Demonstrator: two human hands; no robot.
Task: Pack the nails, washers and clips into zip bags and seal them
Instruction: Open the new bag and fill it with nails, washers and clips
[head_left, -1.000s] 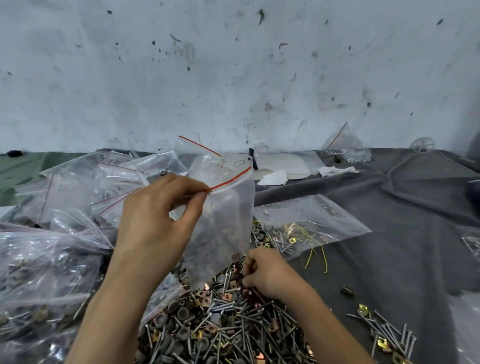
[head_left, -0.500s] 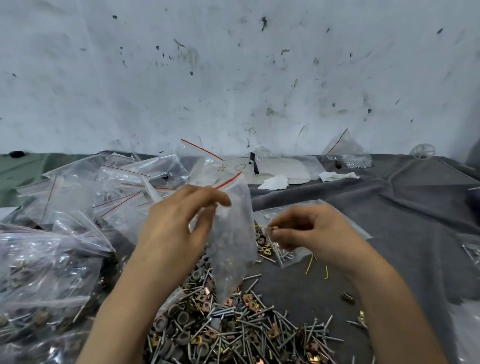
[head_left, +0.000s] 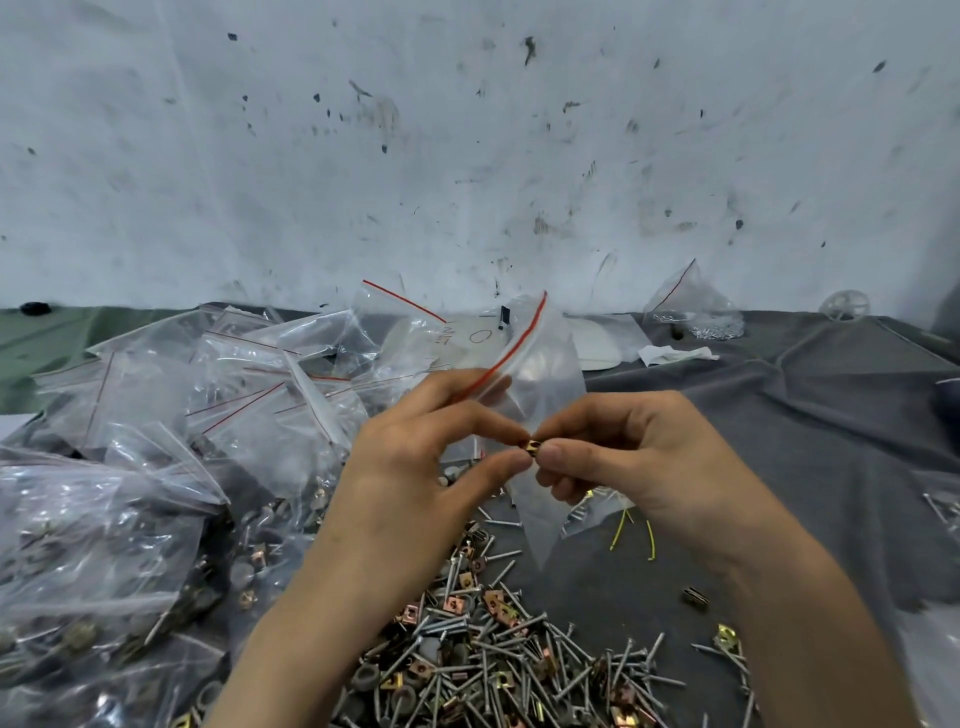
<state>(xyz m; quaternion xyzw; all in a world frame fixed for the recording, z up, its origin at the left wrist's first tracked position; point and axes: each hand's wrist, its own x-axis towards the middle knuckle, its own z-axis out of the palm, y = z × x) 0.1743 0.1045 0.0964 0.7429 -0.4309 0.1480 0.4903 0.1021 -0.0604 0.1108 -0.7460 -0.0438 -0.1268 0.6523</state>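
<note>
My left hand holds a clear zip bag with a red seal line by its upper edge, lifted above the table. My right hand pinches a small brass clip between thumb and forefinger, and the left fingertips touch the clip too. The bag hangs behind both hands and looks empty. Below my wrists lies a loose heap of nails, washers and clips on grey cloth.
Filled zip bags pile up on the left, with empty ones behind. Grey cloth covers the table. A small bag of silver bits and white paper sit by the stained wall. Yellow wires lie nearby.
My right hand rose from the heap with a clip and came up to meet the left hand. The bag swung upward, its seal line now tilted up to the right.
</note>
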